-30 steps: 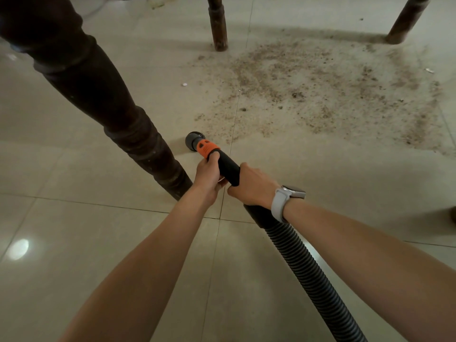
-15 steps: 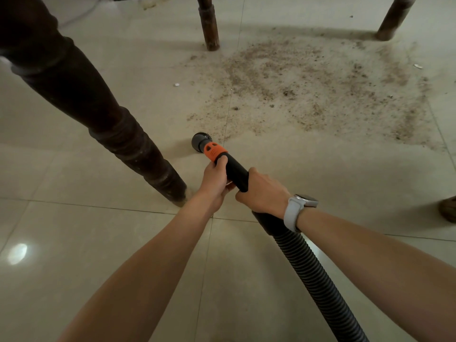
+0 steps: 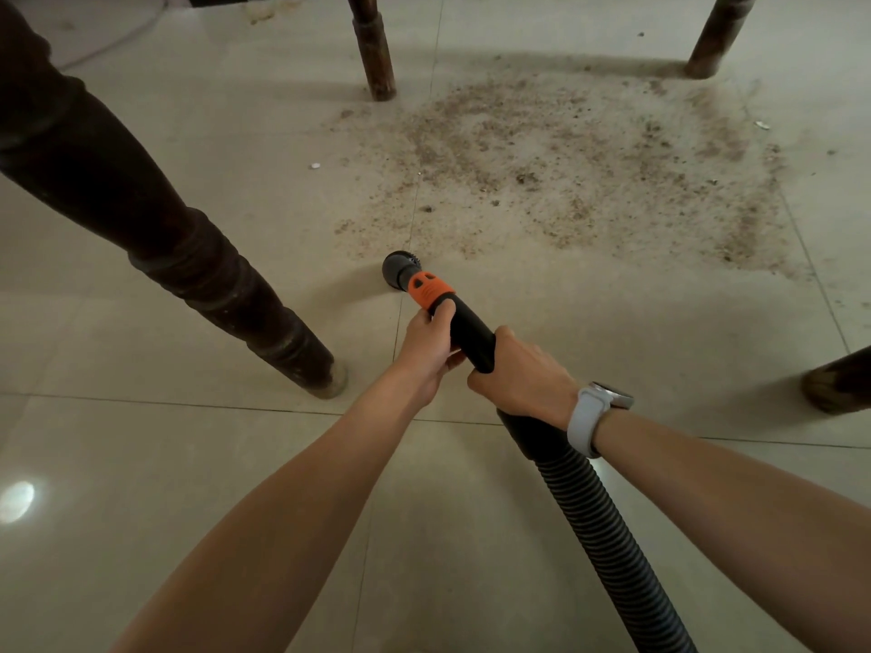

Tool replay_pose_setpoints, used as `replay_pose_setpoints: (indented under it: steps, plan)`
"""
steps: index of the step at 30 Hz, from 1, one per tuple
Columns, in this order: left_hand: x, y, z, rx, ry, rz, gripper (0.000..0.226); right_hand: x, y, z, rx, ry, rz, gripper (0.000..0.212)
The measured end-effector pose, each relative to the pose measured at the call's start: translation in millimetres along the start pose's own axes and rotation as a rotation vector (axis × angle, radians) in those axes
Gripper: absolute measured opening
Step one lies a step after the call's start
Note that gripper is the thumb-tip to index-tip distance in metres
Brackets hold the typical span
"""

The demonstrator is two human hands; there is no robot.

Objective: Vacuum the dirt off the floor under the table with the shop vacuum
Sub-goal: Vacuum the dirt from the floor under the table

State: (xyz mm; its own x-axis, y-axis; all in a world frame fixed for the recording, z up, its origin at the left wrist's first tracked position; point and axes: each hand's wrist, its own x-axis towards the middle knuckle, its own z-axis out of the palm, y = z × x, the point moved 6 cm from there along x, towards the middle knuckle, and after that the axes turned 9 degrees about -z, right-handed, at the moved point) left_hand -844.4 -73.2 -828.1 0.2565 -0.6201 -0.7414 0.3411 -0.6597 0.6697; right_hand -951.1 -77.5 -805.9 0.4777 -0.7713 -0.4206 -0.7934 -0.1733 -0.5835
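Observation:
A black vacuum wand [image 3: 471, 339] with an orange collar [image 3: 430, 288] ends in a round brush nozzle [image 3: 400, 266] low over the tiled floor. My left hand [image 3: 426, 353] grips the wand just behind the collar. My right hand [image 3: 521, 377], with a grey watch on its wrist, grips it further back, where the ribbed black hose [image 3: 608, 534] begins and runs off the bottom edge. A wide patch of brown dirt [image 3: 579, 167] covers the floor beyond the nozzle, and its near edge lies just ahead of the brush.
Dark turned wooden table legs stand around: a thick one at the near left [image 3: 226, 294], one at the far middle [image 3: 374, 54], one at the far right [image 3: 714, 37], and one at the right edge [image 3: 839, 384]. A small white scrap [image 3: 314, 165] lies left of the dirt.
The wand and both hands have moved right and forward, bringing the nozzle up to the near edge of the dirt. The view has drawn back, showing more of the table legs.

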Motion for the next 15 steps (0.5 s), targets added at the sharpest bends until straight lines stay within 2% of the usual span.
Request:
replay_pose_setpoints:
  steps: [7,10,15]
  plan:
    - [0,-1,9,0.036,-0.027,-0.002,0.02,-5,7,-4,-0.019,0.045,0.013,0.03]
    - [1,-1,4,0.005,-0.029,-0.013,0.024,-5,2,1,-0.019,0.048,0.013,0.028]
    - [10,9,-5,-0.049,-0.007,-0.061,0.038,9,-3,12,0.167,-0.042,-0.002,0.032]
